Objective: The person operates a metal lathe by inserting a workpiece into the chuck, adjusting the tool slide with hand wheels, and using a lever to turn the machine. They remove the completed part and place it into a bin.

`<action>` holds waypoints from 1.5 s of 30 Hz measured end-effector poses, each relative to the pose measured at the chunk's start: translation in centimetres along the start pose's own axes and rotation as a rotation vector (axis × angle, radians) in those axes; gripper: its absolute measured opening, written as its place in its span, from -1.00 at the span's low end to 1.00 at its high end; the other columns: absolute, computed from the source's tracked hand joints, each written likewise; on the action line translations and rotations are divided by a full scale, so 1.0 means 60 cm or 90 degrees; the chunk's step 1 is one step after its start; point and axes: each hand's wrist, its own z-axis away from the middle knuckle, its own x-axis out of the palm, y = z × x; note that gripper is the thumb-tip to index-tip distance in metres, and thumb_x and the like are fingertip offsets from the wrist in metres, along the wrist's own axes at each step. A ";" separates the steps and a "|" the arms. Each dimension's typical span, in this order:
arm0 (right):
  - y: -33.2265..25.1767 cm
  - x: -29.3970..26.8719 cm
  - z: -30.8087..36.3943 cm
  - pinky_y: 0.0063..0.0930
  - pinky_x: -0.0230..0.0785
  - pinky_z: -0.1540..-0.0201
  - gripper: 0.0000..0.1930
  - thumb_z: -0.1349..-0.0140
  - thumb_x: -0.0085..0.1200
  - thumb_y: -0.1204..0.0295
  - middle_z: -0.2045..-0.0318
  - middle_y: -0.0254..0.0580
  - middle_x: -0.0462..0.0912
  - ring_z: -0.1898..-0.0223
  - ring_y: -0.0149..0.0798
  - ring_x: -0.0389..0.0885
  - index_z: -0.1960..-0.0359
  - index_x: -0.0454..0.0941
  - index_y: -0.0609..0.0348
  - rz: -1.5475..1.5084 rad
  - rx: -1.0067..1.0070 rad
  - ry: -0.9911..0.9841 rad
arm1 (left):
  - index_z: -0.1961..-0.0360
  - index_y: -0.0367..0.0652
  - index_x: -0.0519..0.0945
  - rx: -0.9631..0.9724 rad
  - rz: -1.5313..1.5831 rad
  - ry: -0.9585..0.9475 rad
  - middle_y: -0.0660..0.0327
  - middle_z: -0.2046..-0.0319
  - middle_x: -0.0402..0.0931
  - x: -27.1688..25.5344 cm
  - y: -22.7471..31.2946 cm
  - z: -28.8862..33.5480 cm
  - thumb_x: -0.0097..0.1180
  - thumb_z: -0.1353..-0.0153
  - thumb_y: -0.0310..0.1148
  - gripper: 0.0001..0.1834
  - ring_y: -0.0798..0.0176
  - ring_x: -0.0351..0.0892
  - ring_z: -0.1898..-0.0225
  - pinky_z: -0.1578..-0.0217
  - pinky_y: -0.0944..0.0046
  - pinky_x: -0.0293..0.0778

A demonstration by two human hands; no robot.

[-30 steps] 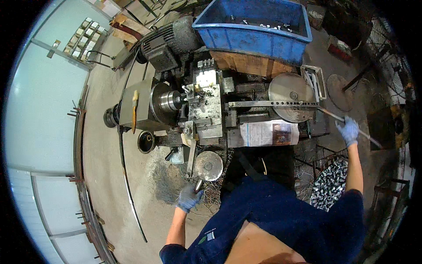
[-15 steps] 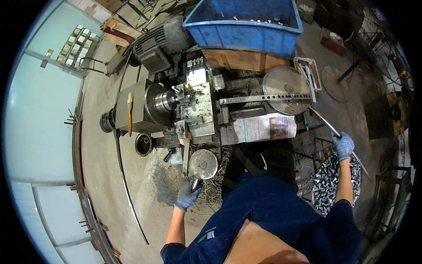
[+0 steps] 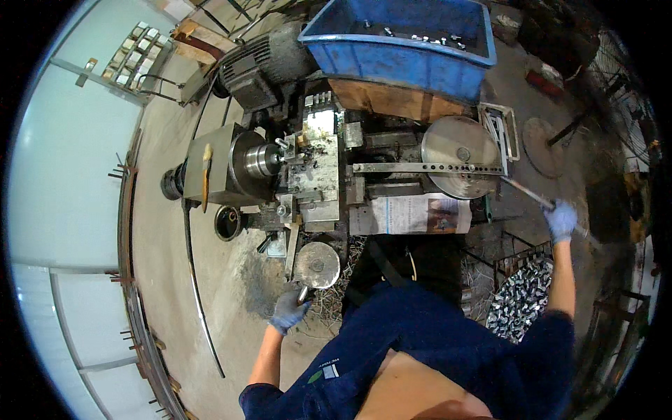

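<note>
I stand at a small metal lathe (image 3: 308, 175). My left hand (image 3: 287, 311), in a blue glove, grips the handle of the round handwheel (image 3: 316, 264) at the machine's front. My right hand (image 3: 561, 218), also gloved, is closed around a long metal lever bar (image 3: 525, 190) that runs up to the left toward a large round steel disc (image 3: 458, 155). The chuck (image 3: 260, 159) and the tool block (image 3: 313, 161) sit left of centre.
A blue plastic crate (image 3: 399, 43) with small metal parts stands behind the lathe on a wooden board. An electric motor (image 3: 260, 59) sits at the back left. A sheet of newspaper (image 3: 420, 213) lies on the bed. A basket of shiny small parts (image 3: 521, 301) is at my right. Swarf litters the floor.
My right hand swung the lever bar down and to the right, then back up a little. My left hand stayed on the handwheel handle. The view shifted slightly.
</note>
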 end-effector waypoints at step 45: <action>-0.266 -0.303 0.051 -0.45 0.45 0.26 -0.68 0.02 0.28 0.25 0.43 -0.04 0.66 0.37 -0.23 0.65 0.39 0.62 0.29 -0.575 -0.131 0.116 | 0.20 -0.16 0.56 -0.237 -0.320 0.139 -0.08 0.26 0.57 -0.096 -0.284 -0.264 -0.14 -0.16 -0.19 -0.66 -0.15 0.55 0.19 0.15 -0.02 0.45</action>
